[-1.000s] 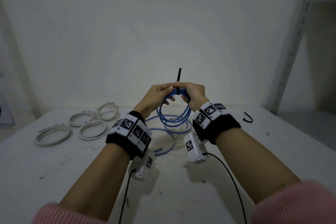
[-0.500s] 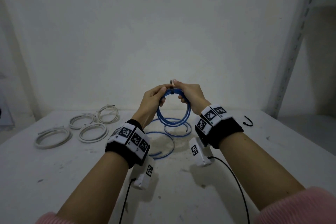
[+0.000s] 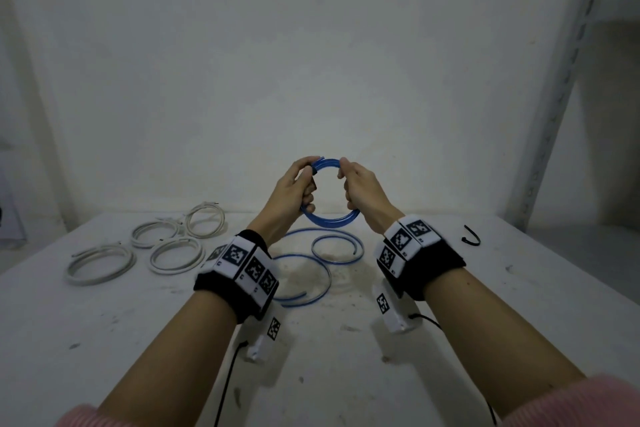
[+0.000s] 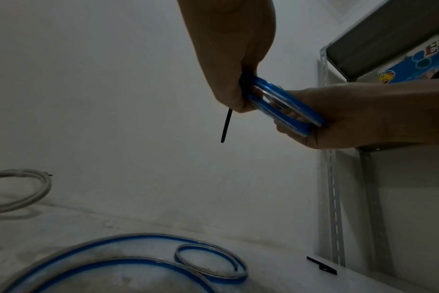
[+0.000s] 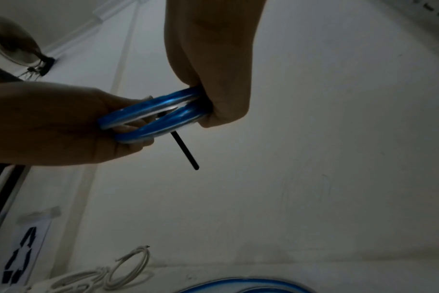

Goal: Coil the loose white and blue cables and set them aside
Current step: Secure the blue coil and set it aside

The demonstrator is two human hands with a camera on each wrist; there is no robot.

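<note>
A tight blue cable coil (image 3: 329,220) stands upright in the air above the table (image 3: 346,357), held between my two hands. My left hand (image 3: 306,178) grips its left side and my right hand (image 3: 346,182) grips its right side. The wrist views show the coil (image 4: 283,107) (image 5: 158,111) edge-on, with the thin tail of a black tie (image 4: 226,126) (image 5: 186,152) sticking out from it toward the wall. Below the hands, two loose blue cable loops lie on the table, a small one (image 3: 337,250) and a larger one (image 3: 304,279).
Several white cable coils (image 3: 100,263) (image 3: 176,255) lie at the back left of the table. A spare black tie (image 3: 471,239) lies at the back right. A metal shelf upright (image 3: 554,114) stands to the right. A wall closes off the table's far edge.
My hands were together at the top of the coil; they have moved apart to its left and right sides. The black tie tail no longer stands up above the hands.
</note>
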